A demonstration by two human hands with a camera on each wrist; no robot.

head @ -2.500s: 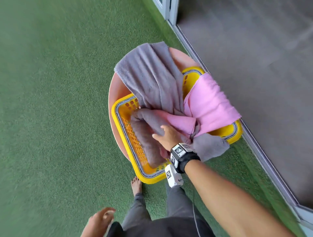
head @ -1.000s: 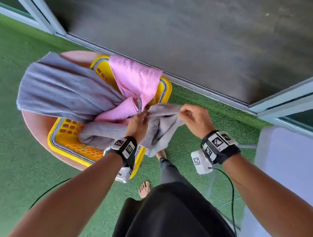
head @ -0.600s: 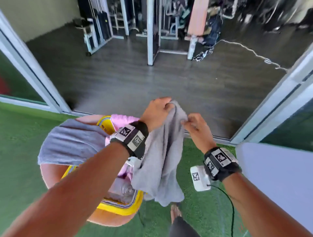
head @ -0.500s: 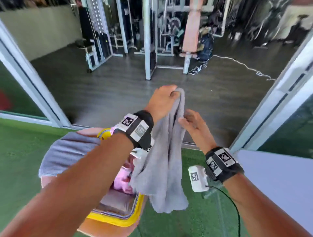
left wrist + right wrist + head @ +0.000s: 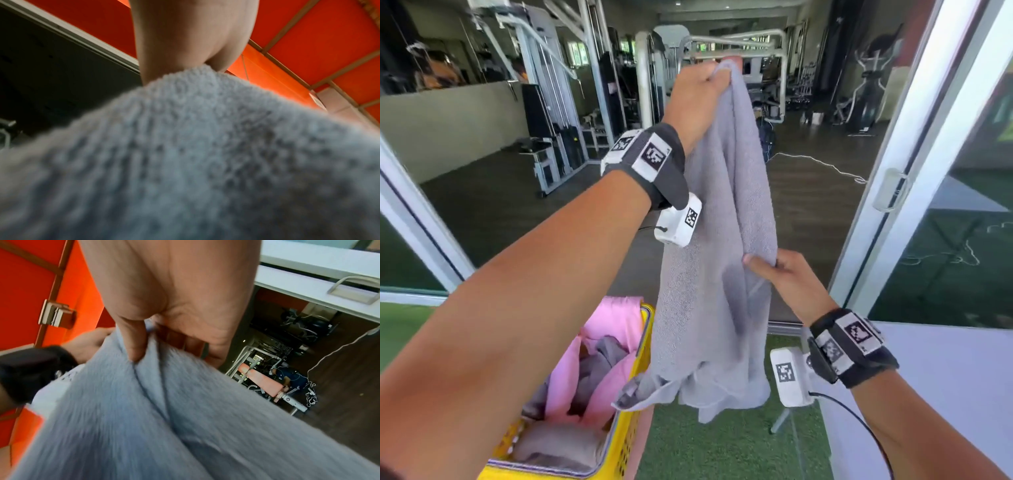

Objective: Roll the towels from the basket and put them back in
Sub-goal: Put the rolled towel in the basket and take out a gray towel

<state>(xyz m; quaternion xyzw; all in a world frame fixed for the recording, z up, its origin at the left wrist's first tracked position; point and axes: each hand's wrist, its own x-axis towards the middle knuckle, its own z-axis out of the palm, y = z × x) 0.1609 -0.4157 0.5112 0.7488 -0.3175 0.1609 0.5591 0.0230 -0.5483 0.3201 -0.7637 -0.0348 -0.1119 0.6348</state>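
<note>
A grey towel (image 5: 717, 267) hangs in the air in front of me. My left hand (image 5: 697, 94) grips its top corner, raised high. My right hand (image 5: 779, 274) pinches the towel's right edge about halfway down, thumb (image 5: 134, 344) pressed into the cloth. The towel (image 5: 185, 162) fills the left wrist view below my left hand (image 5: 191, 35), and the towel (image 5: 164, 426) covers most of the right wrist view under my right hand (image 5: 174, 305). The yellow basket (image 5: 631, 394) stands at lower left with pink towels (image 5: 613, 329) and grey towels (image 5: 599, 363) inside.
Green turf (image 5: 722, 452) lies underfoot. An open sliding door with a white frame (image 5: 904, 171) leads to a gym floor (image 5: 517, 205) with weight machines (image 5: 558, 102). A white cable (image 5: 822, 164) trails across that floor.
Both hands lifted the grey towel out of the basket. My left hand rose higher with the top corner; my right hand slid down the edge.
</note>
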